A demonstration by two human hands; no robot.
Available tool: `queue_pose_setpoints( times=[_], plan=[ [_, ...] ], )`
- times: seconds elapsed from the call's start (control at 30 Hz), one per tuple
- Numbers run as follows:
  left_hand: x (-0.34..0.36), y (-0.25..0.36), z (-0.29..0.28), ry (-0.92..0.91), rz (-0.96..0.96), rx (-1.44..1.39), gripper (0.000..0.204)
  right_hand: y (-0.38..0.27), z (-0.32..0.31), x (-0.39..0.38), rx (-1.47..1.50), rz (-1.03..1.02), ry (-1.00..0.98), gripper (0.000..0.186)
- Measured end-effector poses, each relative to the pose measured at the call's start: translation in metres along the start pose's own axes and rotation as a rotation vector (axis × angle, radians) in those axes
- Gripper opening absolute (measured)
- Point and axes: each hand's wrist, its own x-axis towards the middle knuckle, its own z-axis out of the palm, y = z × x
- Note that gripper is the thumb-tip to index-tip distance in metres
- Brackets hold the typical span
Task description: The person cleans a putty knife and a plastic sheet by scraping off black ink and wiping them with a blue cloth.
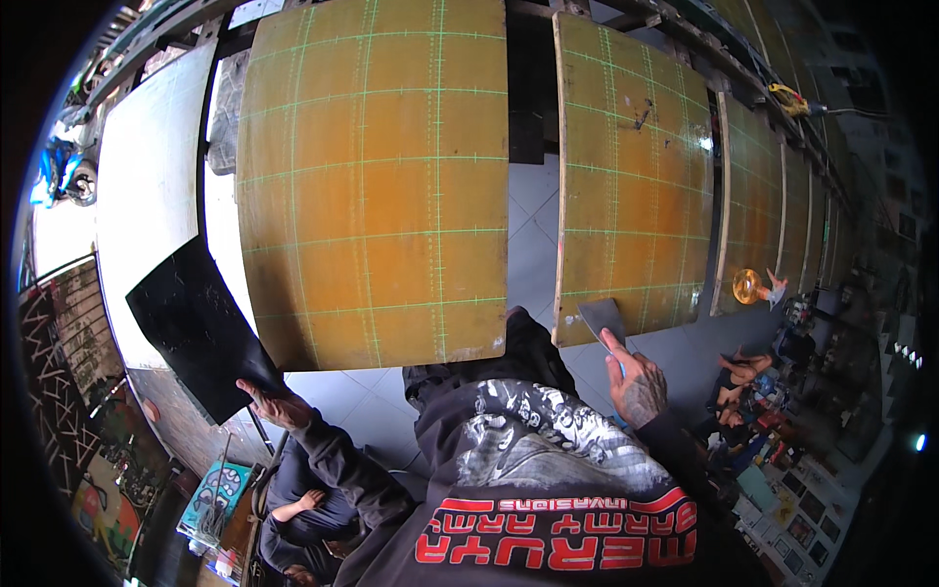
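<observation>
My left hand (274,401) grips a lower corner of a black flexible sheet (186,323), which overlaps the pale board on the left. Beside it, a large yellow board (372,186) carries green grid lines. My right hand (631,386) holds a grey flat scraper (602,318) at the bottom edge of a narrower gridded yellow board (631,166).
More boards (748,205) line the rack to the right, with a round amber object (748,286) on one. A yellow tool (787,98) hangs at upper right. People sit at lower left (303,519) and lower right (738,386). A blue motorbike (64,171) stands at far left.
</observation>
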Motion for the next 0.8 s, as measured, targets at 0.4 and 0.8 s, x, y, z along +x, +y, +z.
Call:
queue_pose_setpoints(
  times=[0.4,0.8],
  plan=[
    [0.011,-0.030,0.018,0.134,-0.024,0.605,0.045,-0.012,-0.040,0.142,0.100,-0.196,0.121,0.047],
    [0.024,-0.031,0.063,0.441,0.079,0.189,0.062,-0.032,-0.161,0.369,-0.119,-0.308,0.199,0.050]
  ],
)
